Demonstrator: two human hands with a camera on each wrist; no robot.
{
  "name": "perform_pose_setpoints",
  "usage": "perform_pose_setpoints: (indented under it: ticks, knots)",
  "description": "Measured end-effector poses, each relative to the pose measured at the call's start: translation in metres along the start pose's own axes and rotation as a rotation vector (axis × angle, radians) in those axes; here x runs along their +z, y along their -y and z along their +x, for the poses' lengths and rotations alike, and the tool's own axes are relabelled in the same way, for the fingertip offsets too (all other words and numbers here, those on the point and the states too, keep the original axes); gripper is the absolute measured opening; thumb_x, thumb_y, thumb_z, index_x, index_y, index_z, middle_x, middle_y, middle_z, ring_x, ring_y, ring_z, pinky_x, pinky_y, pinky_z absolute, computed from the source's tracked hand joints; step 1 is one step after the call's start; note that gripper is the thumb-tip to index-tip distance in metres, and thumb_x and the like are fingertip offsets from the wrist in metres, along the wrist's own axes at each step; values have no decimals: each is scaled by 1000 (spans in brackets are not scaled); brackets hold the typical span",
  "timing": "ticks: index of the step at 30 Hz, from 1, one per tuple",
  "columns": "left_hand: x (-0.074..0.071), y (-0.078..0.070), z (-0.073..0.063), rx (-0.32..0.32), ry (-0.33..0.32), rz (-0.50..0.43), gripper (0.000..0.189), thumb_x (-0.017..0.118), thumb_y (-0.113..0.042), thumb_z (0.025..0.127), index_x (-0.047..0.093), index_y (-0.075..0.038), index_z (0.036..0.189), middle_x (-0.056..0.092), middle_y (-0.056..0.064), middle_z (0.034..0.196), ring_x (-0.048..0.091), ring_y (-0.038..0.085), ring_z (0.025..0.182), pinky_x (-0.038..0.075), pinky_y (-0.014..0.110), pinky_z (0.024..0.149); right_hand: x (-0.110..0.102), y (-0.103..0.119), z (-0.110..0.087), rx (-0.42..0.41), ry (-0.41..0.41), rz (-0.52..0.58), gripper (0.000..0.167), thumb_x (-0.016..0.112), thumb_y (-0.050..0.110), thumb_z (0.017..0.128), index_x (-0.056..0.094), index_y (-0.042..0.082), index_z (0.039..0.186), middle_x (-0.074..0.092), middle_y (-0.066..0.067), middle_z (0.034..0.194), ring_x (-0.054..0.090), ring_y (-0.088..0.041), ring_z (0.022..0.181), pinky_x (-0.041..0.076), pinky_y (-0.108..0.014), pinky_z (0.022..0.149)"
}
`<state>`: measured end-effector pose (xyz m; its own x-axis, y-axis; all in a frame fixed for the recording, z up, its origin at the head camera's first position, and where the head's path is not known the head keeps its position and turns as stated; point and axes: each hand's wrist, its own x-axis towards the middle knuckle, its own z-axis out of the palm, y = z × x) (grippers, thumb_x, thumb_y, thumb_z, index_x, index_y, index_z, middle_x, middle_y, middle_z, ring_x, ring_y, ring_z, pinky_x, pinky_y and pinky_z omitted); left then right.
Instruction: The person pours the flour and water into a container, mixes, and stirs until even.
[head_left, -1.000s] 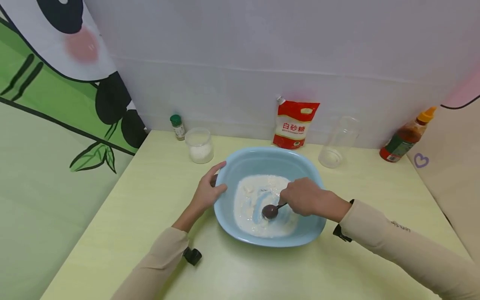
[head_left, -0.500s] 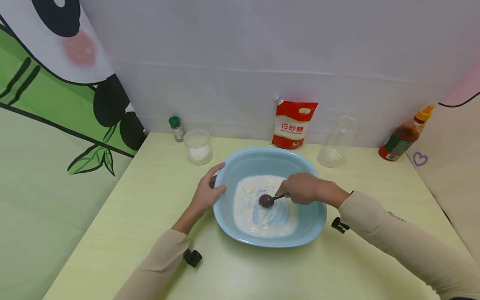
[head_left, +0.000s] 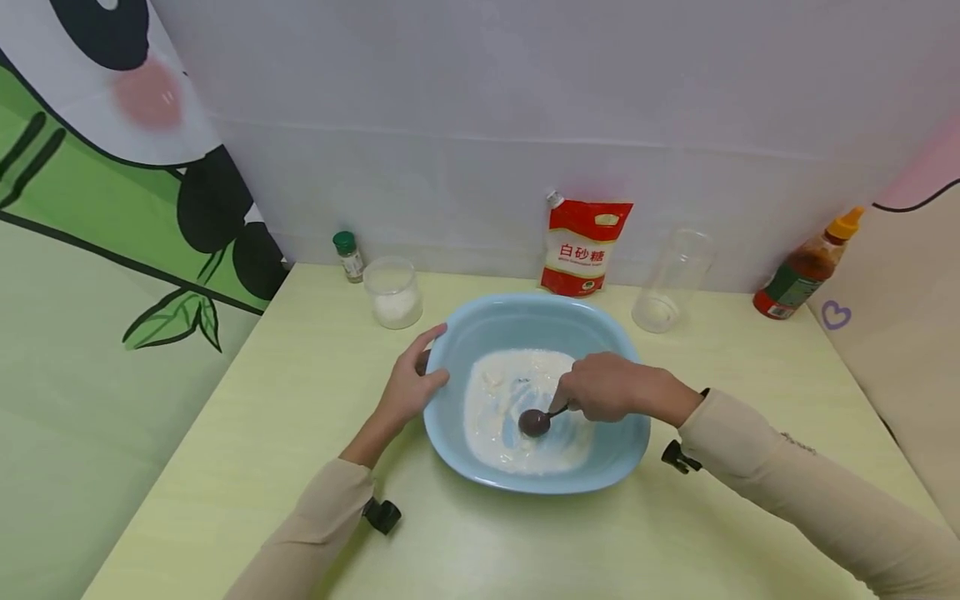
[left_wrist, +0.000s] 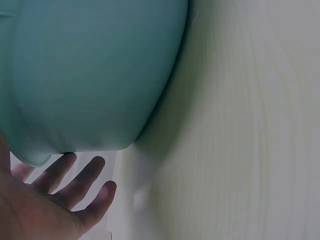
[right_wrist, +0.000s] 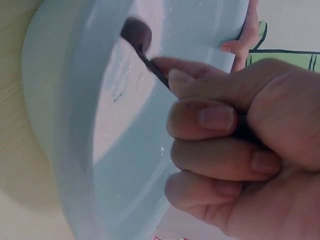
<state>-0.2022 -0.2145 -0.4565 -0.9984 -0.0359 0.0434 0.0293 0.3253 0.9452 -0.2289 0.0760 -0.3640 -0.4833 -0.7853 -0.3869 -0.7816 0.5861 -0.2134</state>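
Observation:
A pale blue plastic basin (head_left: 438, 433) stands on the table with a thin, wet-looking white mixture (head_left: 491, 437) spread over its bottom. At its left side my left hand (head_left: 405, 387) holds the rim, thumb on top and fingers outside; in the left wrist view some fingers are spread under the rim, a fingertip at the basin wall (left_wrist: 95, 75). My right hand (head_left: 607, 387) reaches over the basin and grips the handle of a dark spoon (head_left: 535, 423). In the right wrist view the fingers curl round the handle, and the spoon's bowl (right_wrist: 137, 34) is at the mixture.
Behind the basin stand a green-capped small jar (head_left: 348, 257), a glass of white grains (head_left: 393, 293), a red and white sugar pouch (head_left: 585, 248), a tall clear container (head_left: 671, 283) and a yellow-capped sauce bottle (head_left: 806, 267). A fabric backdrop (head_left: 450, 192) closes the table's back.
The spoon in my right hand moved up and away within the basin, then back toward me, leaving changed streaks in the mixture. My left hand keeps its hold on the rim.

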Motion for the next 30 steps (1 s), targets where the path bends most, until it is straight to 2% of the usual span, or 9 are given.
perform_pose_setpoints:
  ticks: [4, 9, 11, 15, 21, 26, 30]
  knots:
    - [-1, -1, 0, 5, 6, -1, 73, 56, 2, 81, 43, -14, 151, 58, 30, 136, 63, 42, 115, 59, 45, 84, -3, -8, -3, 39, 47, 1, 29, 66, 6, 91, 79, 24, 110, 76, 8, 102, 58, -11, 83, 47, -26, 72]
    - [-1, 0, 0, 5, -2, -1, 73, 56, 2, 81, 43, -14, 151, 59, 30, 135, 64, 42, 114, 59, 46, 84, -7, -27, 0, 171, -24, -43, 30, 66, 5, 91, 77, 20, 114, 74, 0, 107, 57, -16, 86, 51, -31, 76]
    - [-1, 0, 0, 2, 0, -2, 73, 57, 2, 81, 43, -14, 151, 59, 30, 135, 64, 42, 114, 59, 46, 84, -8, -31, 3, 192, -53, -39, 31, 65, 4, 91, 76, 18, 117, 74, -2, 110, 58, -17, 88, 53, -33, 77]
    - [-1, 2, 1, 5, 3, -11, 73, 57, 2, 81, 43, -14, 151, 60, 30, 134, 64, 41, 113, 59, 45, 83, -8, -29, 11, 145, -68, -6, 33, 64, 3, 91, 76, 19, 117, 75, 0, 112, 61, -17, 91, 53, -31, 78]
    - [0, 2, 2, 6, 1, -14, 73, 57, 2, 81, 44, -14, 151, 60, 30, 134, 64, 41, 113, 59, 45, 84, -6, -7, 16, 49, -54, -20, 34, 65, 4, 91, 76, 21, 117, 76, 4, 110, 61, -14, 87, 49, -27, 72]
    - [0, 2, 2, -5, 5, -9, 73, 57, 2, 81, 43, -15, 151, 59, 29, 136, 63, 42, 116, 58, 46, 86, -2, 8, 14, 12, -41, -29, 33, 64, 3, 92, 76, 20, 119, 76, 3, 108, 58, -13, 84, 46, -26, 71]
    - [-1, 1, 1, -11, 4, -7, 73, 56, 2, 82, 43, -16, 151, 59, 29, 136, 63, 41, 116, 58, 45, 86, -1, 11, 9, -9, -39, -22, 33, 63, 3, 93, 75, 19, 119, 76, 3, 110, 58, -14, 83, 44, -25, 70]
